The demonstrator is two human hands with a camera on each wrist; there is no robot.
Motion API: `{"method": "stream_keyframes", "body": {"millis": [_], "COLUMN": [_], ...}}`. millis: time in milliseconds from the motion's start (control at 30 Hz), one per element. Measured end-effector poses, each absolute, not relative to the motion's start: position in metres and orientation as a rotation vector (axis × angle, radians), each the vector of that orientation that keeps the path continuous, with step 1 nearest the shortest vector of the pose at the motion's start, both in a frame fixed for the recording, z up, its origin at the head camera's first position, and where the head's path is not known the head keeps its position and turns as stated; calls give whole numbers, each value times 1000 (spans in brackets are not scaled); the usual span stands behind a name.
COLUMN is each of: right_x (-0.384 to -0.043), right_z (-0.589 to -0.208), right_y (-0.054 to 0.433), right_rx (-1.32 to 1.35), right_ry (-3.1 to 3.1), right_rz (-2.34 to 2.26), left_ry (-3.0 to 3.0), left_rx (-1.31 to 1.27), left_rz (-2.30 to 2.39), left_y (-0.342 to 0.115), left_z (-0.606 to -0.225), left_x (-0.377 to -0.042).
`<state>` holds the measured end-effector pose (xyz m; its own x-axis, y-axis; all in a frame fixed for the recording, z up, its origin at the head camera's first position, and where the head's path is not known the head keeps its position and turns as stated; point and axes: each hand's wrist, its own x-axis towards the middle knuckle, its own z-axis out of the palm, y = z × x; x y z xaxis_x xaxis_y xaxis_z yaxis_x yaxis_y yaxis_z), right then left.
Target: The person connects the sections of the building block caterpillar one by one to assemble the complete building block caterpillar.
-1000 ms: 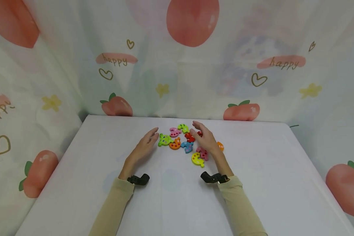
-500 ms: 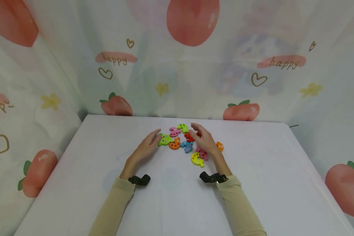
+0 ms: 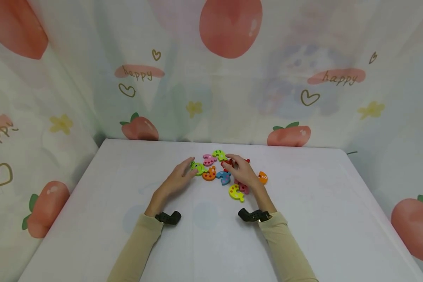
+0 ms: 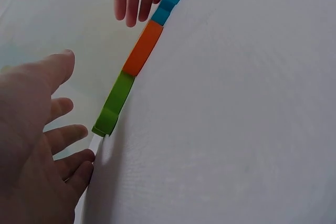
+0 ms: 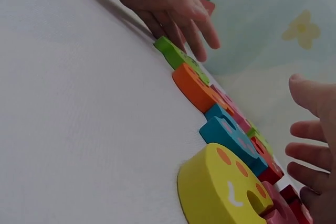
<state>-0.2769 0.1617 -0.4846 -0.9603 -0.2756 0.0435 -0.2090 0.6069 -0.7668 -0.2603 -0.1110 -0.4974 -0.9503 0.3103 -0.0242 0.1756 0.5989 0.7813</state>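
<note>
Colourful jigsaw-like animal puzzle pieces lie in a cluster on the white table. My left hand [image 3: 179, 178], fingers spread and relaxed, is at the left side of the green piece with a face [image 3: 199, 169] and partly covers it in the head view. Beside that piece are an orange spotted piece [image 3: 209, 174] and a blue piece [image 3: 223, 178]. My right hand [image 3: 244, 172] hovers with loosely bent fingers over the red piece [image 3: 227, 165], hiding part of it and of a dark pink piece [image 3: 244, 188]. Thumb and fingers [image 5: 307, 153] stand apart in the right wrist view. Neither hand holds anything.
Behind lie a pink piece [image 3: 208, 159] and a light green striped piece [image 3: 219, 155]. A yellow spotted piece [image 3: 234, 192] is at the front, an orange numbered piece [image 3: 263, 178] at the right. A printed curtain [image 3: 229, 109] stands behind the white table [image 3: 197, 243].
My left hand has moved right, over the edge of the green face piece. My right hand has shifted slightly left and nearer. The pieces lie as before.
</note>
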Motion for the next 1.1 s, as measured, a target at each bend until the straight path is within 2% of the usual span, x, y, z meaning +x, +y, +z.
{"method": "stream_keyframes", "body": {"millis": [633, 1100], "right_x": [-276, -276], "right_z": [-490, -490], "right_y": [168, 169], "right_rx": [-434, -420], "right_ry": [2771, 2747], "right_rz": [-1243, -1250], "left_ry": [2855, 2920], "left_rx": [439, 415], "left_rz": [941, 946], "left_y": [-106, -108], "left_z": [-497, -499], "left_x": [-255, -257]}}
